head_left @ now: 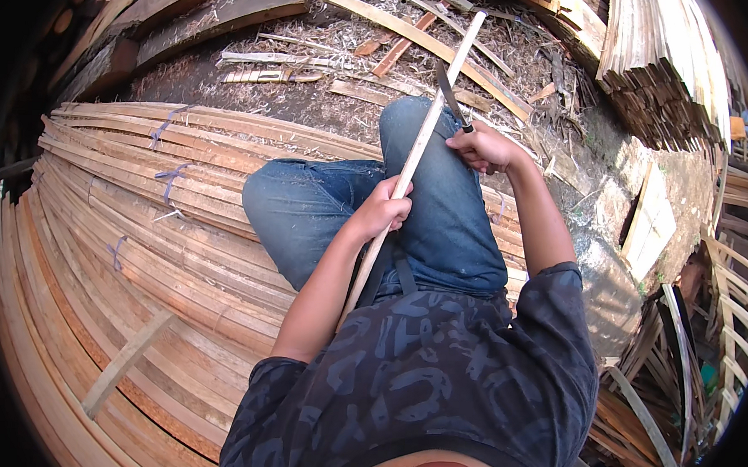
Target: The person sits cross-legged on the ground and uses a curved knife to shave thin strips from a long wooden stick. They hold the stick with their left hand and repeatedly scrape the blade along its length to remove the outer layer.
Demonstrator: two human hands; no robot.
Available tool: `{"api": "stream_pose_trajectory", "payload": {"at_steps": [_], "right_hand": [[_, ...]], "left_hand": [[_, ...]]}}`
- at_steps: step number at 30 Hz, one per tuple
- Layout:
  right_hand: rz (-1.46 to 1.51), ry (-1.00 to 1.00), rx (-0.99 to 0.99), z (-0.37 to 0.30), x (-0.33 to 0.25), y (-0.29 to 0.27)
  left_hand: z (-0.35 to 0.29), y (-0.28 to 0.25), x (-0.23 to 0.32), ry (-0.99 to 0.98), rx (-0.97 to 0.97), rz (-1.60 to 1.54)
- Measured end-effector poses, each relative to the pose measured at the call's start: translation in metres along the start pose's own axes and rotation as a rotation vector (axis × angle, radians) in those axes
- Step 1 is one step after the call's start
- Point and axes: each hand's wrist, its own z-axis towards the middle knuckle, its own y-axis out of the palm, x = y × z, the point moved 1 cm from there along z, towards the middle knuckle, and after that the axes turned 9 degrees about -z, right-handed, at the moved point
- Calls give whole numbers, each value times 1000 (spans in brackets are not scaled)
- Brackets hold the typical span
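My left hand (pixel 383 207) is wrapped round a long, thin, pale wooden stick (pixel 419 148), which slants up and away across my right thigh. The stick's near end runs down beside my lap. In my right hand (pixel 484 147) is a knife (pixel 452 95) with a dark handle. Its blade points up and to the left, close beside the stick; whether the two touch I cannot tell. Blue jeans with specks of shavings cover my bent knees (pixel 284 200) under the stick.
I sit on bundled wooden strips (pixel 206 259) tied with purplish cord (pixel 173 179). Shavings and loose offcuts (pixel 273 62) litter the ground ahead. A thick timber beam (pixel 225 18) lies far left, and a tall stack of slats (pixel 664 79) stands far right. Wooden frames (pixel 733 333) lean at right.
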Motion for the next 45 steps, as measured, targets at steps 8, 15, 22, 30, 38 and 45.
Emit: {"api": "stream_pose_trajectory", "payload": {"at_steps": [8,15,22,30,38,45], "right_hand": [[-697,-177,727,-8,-4,42],[-685,-296,774,-26,9,58],[-21,-452,840,-42,29,46],[-99,-344,564,-64,0,12],[-693,-296,587,-72,3,41],[-451,-226,641,-78,9,-5]], "left_hand": [[-1,-6,2,-76,-58,-138],[-3,-5,5,-94,-82,-171],[-9,-11,1,-95,-88,-81],[-24,-2,-4,34,21,234],[-37,-13,-10,2,33,193],[-43,-12,-8,20,15,260]]}}
